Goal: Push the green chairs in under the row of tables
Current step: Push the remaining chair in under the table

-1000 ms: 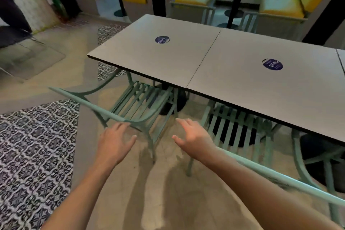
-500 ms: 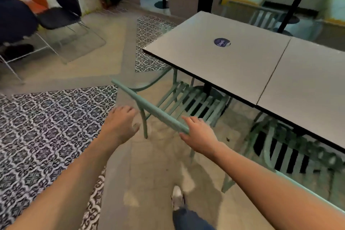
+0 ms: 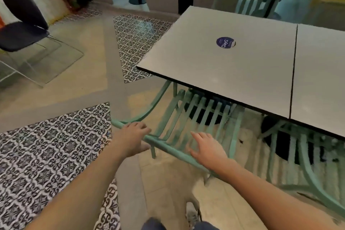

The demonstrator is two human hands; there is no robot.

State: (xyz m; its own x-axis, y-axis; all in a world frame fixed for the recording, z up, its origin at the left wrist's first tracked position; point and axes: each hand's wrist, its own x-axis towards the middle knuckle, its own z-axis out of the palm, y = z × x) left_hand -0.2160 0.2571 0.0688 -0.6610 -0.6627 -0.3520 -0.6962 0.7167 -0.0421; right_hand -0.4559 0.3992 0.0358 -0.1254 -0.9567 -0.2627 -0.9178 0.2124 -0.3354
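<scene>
The top rail of a green slatted chair (image 3: 186, 117), at lower centre, is gripped by the left hand (image 3: 133, 139), fingers curled over it. The right hand (image 3: 207, 149) is laid flat on the rail, fingers spread. The seat is partly tucked under the grey end table (image 3: 233, 73); a second green chair (image 3: 298, 155) is seen at lower right.

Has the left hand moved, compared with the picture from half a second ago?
Yes. The left hand now grips the top rail of the green chair; before, it hung just short of that rail, on the side away from the table.
</scene>
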